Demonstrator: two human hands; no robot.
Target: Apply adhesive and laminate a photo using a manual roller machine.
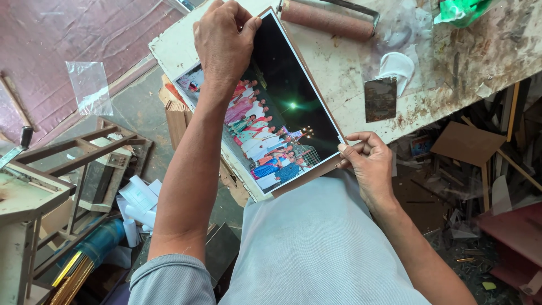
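Stained workbench point(350, 79) bears photo print point(276, 107), roller point(326, 20) (glue-smeared), scraper point(380, 99).

I work in a picture-framing workshop. My bench point(451, 68) is a worn white board, scratched and smeared with glue, with a roller point(326, 21), a blob of white paste point(398, 65) and a metal scraper point(380, 100) lying on it. Under and beside it lie offcuts of board point(467, 142), wood strips and gilt frame mouldings point(70, 277), and a wooden rack point(84, 149) stands on the floor.
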